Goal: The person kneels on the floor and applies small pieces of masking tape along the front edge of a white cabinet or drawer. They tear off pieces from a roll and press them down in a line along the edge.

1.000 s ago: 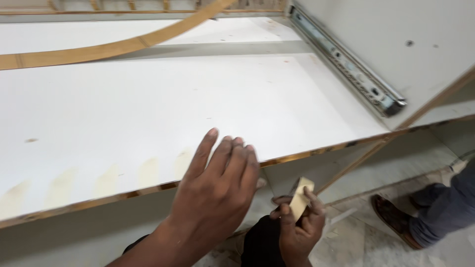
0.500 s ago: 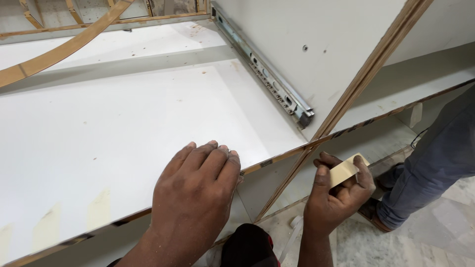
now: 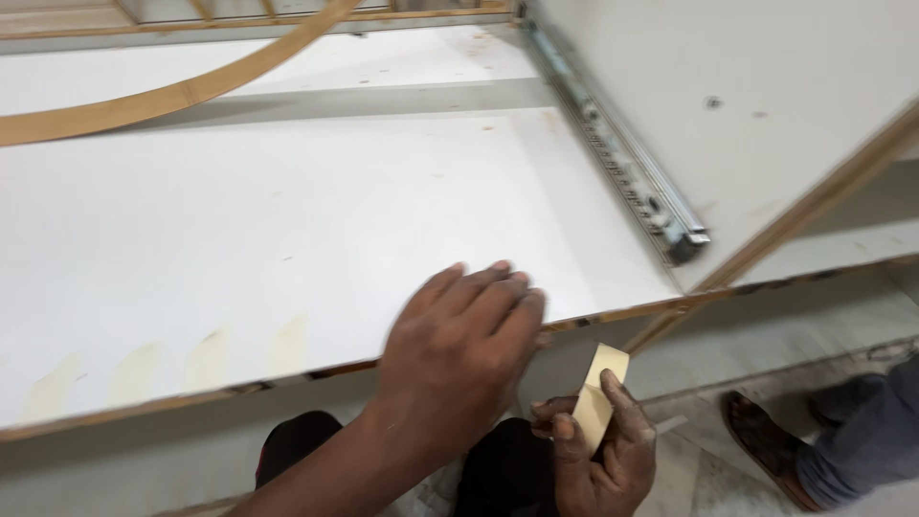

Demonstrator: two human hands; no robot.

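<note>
We see the left hand [image 3: 459,349] spread flat, fingers together, on the front edge of the white laminated board surface [image 3: 287,230]. Just below the edge, the right hand [image 3: 598,450] pinches a pale beige strip of tape [image 3: 598,397]. Four beige tape patches [image 3: 168,359] line the board's front-left edge.

bright, even light | soft shadows | motion blur thruout | no glare
</note>
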